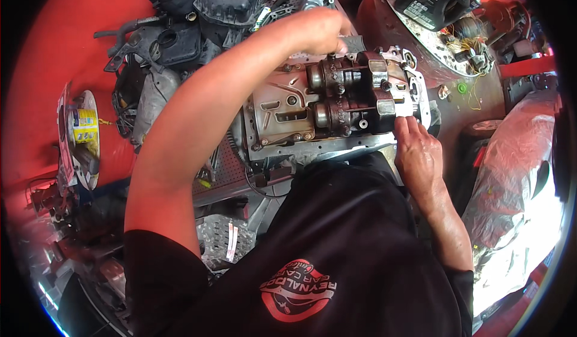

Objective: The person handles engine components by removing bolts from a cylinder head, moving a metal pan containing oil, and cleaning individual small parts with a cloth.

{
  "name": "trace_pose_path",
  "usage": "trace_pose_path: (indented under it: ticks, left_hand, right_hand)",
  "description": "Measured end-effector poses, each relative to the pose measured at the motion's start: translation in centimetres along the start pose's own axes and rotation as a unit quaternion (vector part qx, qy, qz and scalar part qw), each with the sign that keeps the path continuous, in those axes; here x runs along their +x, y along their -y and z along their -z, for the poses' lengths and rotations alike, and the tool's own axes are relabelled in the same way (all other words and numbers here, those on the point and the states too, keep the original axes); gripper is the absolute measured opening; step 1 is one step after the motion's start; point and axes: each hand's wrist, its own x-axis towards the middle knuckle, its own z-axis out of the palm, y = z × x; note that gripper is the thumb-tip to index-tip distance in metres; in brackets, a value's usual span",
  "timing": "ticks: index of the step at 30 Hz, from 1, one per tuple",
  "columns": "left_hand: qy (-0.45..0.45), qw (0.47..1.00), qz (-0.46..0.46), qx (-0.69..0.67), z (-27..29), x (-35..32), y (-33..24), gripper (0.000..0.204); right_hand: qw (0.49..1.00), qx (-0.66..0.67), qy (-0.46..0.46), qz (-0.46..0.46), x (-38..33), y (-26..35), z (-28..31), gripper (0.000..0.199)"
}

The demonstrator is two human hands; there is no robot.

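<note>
An engine block point(279, 109) lies on the bench before me, with a dark twin-shaft housing point(354, 91) bolted onto its metal face. Across its far side reaches my left hand point(324, 32), thumb and fingers bent toward each other beside a small grey flat piece point(356, 42). Whatever those fingers may hold is too small or hidden to make out. My right hand point(418, 157) is at the block's near right corner, its fingers curled together over the edge by the housing. The tips of these fingers are partly hidden.
Black plastic covers point(231, 0) and a hose pile up at the far left of the bench. A round drum top point(421, 42) at the far right carries a black oil bottle point(430, 3) and wiring. Plastic sheeting point(511, 175) covers something at the right. A wire spool point(87, 133) stands left.
</note>
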Motion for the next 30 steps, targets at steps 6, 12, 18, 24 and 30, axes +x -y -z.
trace_pose_path:
  ticks: [6,12,18,24,30]
  left_hand:
    - [0.106,0.980,0.008,0.166,-0.6,1.2,-1.3,0.028]
    - [0.109,0.981,0.054,0.153,1.0,0.6,-3.3,0.014]
    - [0.101,0.975,-0.011,0.199,-0.8,0.9,-3.0,0.027]
    - [0.137,0.968,0.121,0.171,0.0,0.6,-3.2,0.025]
    - [0.043,0.993,0.081,0.076,-0.5,0.0,-2.4,0.023]
  right_hand:
    - [0.987,-0.050,0.155,-0.009,0.4,-0.9,0.4,0.042]
    - [0.992,-0.033,0.125,0.001,0.3,-0.6,0.3,0.041]
    - [0.995,-0.002,0.095,0.029,0.8,-1.2,0.3,0.014]
    - [0.998,-0.015,0.054,0.014,0.3,-1.0,0.0,0.014]
    - [0.998,0.035,0.059,0.010,1.0,-1.4,-0.6,0.018]
